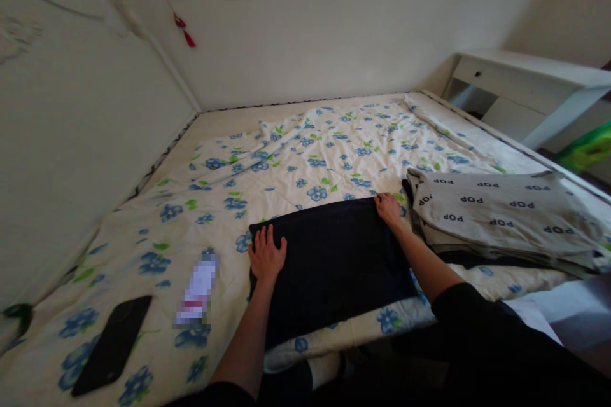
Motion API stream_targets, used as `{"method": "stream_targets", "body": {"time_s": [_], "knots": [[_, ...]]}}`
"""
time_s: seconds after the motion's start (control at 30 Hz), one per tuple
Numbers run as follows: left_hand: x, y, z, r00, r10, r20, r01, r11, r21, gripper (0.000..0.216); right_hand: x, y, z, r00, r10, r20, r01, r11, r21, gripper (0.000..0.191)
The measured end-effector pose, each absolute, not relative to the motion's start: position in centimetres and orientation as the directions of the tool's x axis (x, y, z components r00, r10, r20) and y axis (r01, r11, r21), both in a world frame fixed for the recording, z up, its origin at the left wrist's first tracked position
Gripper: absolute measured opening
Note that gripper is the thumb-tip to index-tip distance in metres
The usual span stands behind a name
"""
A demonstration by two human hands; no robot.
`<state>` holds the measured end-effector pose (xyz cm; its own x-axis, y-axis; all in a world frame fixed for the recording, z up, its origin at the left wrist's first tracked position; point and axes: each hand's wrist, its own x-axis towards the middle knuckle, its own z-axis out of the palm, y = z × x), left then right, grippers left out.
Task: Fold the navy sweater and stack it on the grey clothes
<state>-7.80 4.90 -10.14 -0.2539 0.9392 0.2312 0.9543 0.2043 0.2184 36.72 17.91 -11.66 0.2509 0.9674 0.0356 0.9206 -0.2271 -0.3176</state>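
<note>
A dark folded garment (329,261) lies flat near the front edge of the bed, in a rough rectangle; its exact kind is not clear. My left hand (267,253) presses on its left far corner, palm down with the fingers spread. At the right far corner, the fingers of my right hand (389,208) are bent over the garment's edge and grip it. Just right of that hand sits a stack of folded clothes, topped by a grey garment printed with "POP" (496,210). Dark cloth shows beneath the grey one.
A flowered sheet (315,165) with wrinkles covers the bed. To the left lie a black phone (113,344) and a blurred-out white and purple item (198,292). Walls border the left and far sides. A white desk (520,86) stands at the far right.
</note>
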Motion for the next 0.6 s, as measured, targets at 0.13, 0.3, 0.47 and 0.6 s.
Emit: {"method": "stream_targets", "body": {"time_s": [0.13, 0.3, 0.47, 0.6], "knots": [[-7.8, 5.0, -10.3, -0.254, 0.940, 0.229, 0.954, 0.205, 0.218, 0.071, 38.3, 20.3, -11.2, 0.169, 0.983, -0.067, 0.902, -0.181, -0.392, 0.049], [-7.9, 5.0, -10.5, -0.251, 0.938, 0.239, 0.953, 0.196, 0.229, 0.071, 40.7, 22.0, -11.8, 0.196, 0.980, -0.043, 0.898, -0.197, -0.394, 0.034], [-7.8, 4.9, -10.5, -0.258, 0.937, 0.234, 0.956, 0.212, 0.205, 0.071, 40.3, 21.1, -12.2, 0.299, 0.953, -0.053, 0.897, -0.299, -0.325, 0.035], [-7.7, 4.9, -10.4, -0.257, 0.938, 0.234, 0.956, 0.212, 0.201, 0.071, 34.2, 20.0, -10.1, 0.203, 0.974, 0.100, 0.951, -0.171, -0.259, 0.045]]}}
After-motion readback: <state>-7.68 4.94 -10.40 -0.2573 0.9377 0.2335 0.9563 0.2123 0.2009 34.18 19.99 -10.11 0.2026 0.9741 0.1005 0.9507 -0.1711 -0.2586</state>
